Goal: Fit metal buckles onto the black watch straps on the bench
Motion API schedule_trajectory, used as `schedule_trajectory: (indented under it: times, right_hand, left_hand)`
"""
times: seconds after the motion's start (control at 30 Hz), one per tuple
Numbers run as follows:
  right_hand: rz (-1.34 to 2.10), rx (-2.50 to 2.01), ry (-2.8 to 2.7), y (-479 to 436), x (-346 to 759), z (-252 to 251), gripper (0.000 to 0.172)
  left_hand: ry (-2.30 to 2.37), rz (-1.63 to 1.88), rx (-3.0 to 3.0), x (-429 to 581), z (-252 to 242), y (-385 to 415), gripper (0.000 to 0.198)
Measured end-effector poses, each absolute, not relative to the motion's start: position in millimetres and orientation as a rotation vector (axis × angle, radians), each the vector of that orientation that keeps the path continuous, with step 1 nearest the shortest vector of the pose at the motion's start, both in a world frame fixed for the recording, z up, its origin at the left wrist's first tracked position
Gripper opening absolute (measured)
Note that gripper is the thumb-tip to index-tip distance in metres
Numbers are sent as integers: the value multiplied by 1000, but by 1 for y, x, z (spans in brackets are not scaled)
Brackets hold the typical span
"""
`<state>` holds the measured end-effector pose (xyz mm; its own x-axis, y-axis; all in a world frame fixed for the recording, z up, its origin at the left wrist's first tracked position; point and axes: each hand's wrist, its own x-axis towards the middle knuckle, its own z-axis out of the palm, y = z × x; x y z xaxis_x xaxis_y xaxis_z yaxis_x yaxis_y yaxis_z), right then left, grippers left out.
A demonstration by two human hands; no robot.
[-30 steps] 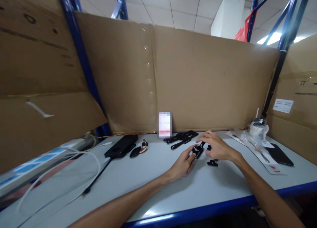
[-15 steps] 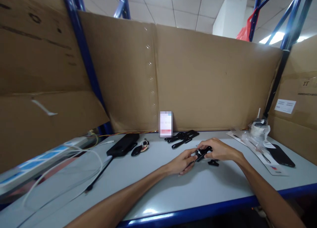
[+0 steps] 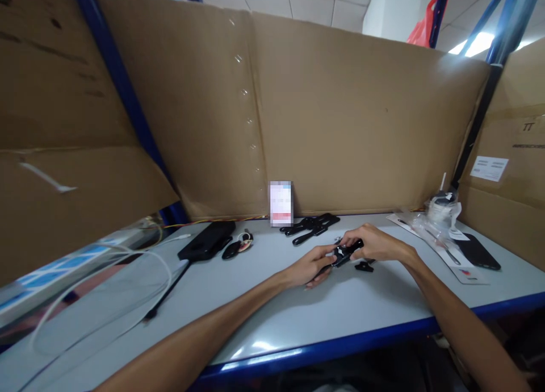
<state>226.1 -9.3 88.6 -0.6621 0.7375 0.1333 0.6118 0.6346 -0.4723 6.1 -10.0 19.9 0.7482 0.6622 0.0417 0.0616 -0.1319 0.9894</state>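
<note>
Several black pieces — beyond left hand, near phone

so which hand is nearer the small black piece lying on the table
Right. The right hand is just beyond the small black piece; the left hand is farther off, to its left.

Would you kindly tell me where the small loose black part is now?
In the head view, the small black part lies on the tabletop right of centre, just nearer than the right hand and right of the black piece in the left hand.
</note>
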Motion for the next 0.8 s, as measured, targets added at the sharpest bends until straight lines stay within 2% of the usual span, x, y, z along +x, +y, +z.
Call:
schedule_trajectory:
  times: [0.8]
  right_hand:
    - [598,-1104,-2537,-3,228,82,29]
  left_hand:
    - [584,513,1636,5,20,-6,32]
